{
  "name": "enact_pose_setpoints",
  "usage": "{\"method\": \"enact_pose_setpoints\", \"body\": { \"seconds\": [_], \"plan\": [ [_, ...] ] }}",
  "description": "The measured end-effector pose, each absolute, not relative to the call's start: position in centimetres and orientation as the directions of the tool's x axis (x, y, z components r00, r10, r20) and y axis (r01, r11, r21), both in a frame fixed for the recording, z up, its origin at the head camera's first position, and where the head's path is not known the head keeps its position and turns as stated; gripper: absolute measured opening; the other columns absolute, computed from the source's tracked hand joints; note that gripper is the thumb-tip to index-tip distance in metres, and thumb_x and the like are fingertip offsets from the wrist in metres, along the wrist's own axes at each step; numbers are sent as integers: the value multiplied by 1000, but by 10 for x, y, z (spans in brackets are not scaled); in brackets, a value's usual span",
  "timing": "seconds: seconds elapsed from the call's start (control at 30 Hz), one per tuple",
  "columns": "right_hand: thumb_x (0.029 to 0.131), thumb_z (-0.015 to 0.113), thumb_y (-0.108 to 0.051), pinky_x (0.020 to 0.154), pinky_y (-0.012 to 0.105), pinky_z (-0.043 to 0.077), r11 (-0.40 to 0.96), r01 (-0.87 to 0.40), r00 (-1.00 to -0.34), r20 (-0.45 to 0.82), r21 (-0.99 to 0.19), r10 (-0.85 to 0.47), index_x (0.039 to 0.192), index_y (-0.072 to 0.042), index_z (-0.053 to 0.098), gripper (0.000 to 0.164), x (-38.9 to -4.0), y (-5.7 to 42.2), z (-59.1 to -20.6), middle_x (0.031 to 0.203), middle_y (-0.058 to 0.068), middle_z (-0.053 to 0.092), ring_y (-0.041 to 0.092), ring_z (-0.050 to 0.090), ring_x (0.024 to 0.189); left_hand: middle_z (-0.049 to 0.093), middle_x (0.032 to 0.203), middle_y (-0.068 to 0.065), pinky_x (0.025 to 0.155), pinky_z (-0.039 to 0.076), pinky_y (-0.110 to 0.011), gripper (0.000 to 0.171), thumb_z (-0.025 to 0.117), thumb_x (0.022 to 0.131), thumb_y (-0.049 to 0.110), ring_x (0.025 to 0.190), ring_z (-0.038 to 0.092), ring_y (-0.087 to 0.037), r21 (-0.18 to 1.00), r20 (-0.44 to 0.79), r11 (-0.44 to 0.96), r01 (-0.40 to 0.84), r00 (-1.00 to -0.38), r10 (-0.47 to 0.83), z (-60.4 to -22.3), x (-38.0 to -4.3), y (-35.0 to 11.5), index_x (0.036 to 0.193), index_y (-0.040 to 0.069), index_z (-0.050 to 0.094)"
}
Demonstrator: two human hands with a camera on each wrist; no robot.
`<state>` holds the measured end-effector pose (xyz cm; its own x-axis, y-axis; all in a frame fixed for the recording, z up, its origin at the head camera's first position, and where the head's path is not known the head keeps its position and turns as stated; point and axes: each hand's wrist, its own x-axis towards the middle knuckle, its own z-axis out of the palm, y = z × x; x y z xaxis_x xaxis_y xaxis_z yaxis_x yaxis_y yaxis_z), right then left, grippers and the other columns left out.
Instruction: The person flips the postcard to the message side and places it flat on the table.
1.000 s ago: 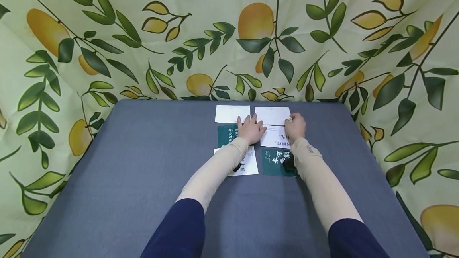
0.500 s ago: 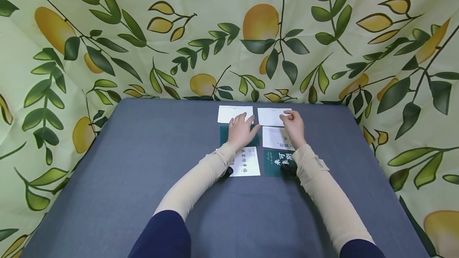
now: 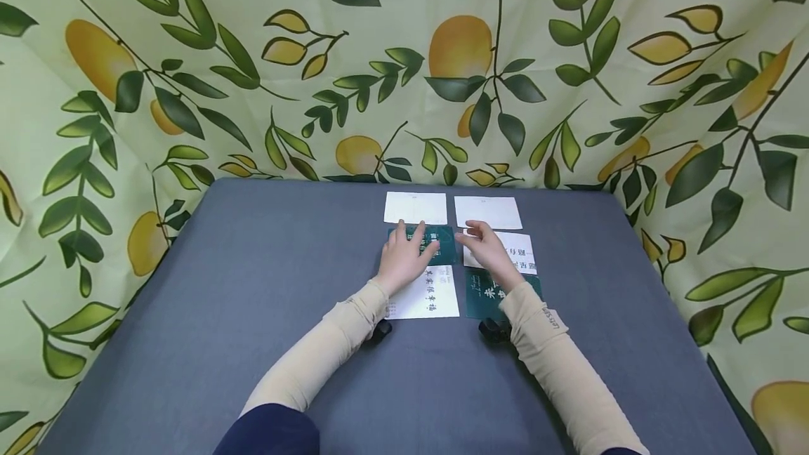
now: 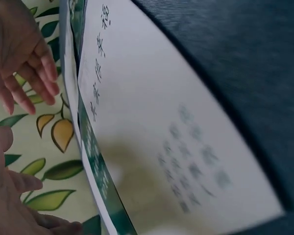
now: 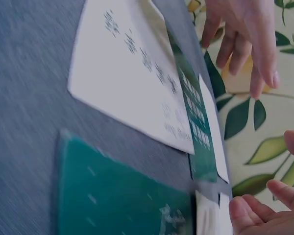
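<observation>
Postcards lie in two columns of three on the table. My left hand [image 3: 401, 256], fingers spread, is over the left column's green card [image 3: 446, 248]; in the left wrist view the same hand [image 4: 14, 196] holds nothing. My right hand [image 3: 489, 250], fingers loosely bent and empty, is over the right column's middle white card [image 3: 521, 253]. Nearest me are a white card [image 3: 426, 297] with handwritten characters on the left and a green card [image 3: 480, 304] on the right. At the back lie two white cards, left [image 3: 416, 208] and right [image 3: 488, 213], nearly blank.
A dark grey-blue cloth covers the table [image 3: 284, 265]. Behind and beside it hangs a curtain [image 3: 379, 20] printed with fruit and leaves. Small black devices [image 3: 379, 332] sit under both wrists.
Both hands have come off the back cards and drawn toward me. The left also shifted left, and the right moved inward, letting go of the back right card's edge. The cards stay put.
</observation>
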<state>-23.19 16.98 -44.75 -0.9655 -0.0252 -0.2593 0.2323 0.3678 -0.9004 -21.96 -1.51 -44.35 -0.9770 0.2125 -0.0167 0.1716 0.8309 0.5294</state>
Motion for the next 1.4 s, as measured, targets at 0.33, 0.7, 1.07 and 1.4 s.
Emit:
{"method": "enact_pose_setpoints", "body": {
  "seconds": [0.33, 0.7, 1.07, 1.4],
  "plan": [
    [98, 44, -26, 113, 53, 22, 380, 260, -946, -313, -888, -84, 147, -6, 20, 58, -218, 145, -454, 153, 21, 21, 37, 20, 142, 6, 152, -31, 111, 14, -63, 69, 26, 96, 57, 141, 4, -48, 643, -253, 765, -39, -954, 164, -445, -216, -35, 151, 18, 11],
    [98, 39, -22, 113, 52, 21, 306, 315, -941, -338, -898, -25, 147, -6, 19, 56, -218, 138, -460, 153, 19, 22, 36, 22, 141, 22, 154, -17, 115, 4, -57, 73, 13, 97, 56, 144, 12, -37, 871, -228, 473, -129, -961, 158, -450, -219, -43, 148, 5, 21],
    [99, 38, -19, 113, 51, 23, 245, 327, -944, -328, -913, 36, 146, -4, 23, 52, -223, 145, -475, 151, 20, 26, 36, 26, 140, 12, 158, -7, 118, 6, -48, 74, 10, 94, 61, 147, 5, -26, 934, -317, 188, -302, -947, 52, -453, -225, -49, 150, 13, 18],
    [99, 36, -13, 114, 44, 25, 155, 306, -952, -305, -939, 33, 144, 2, 25, 49, -219, 146, -460, 149, 19, 31, 32, 28, 140, 19, 155, -14, 118, 14, -42, 67, 16, 99, 51, 145, 16, -28, 951, -304, 55, -303, -953, 8, -451, -226, -53, 149, 6, 18]
  ]
}}
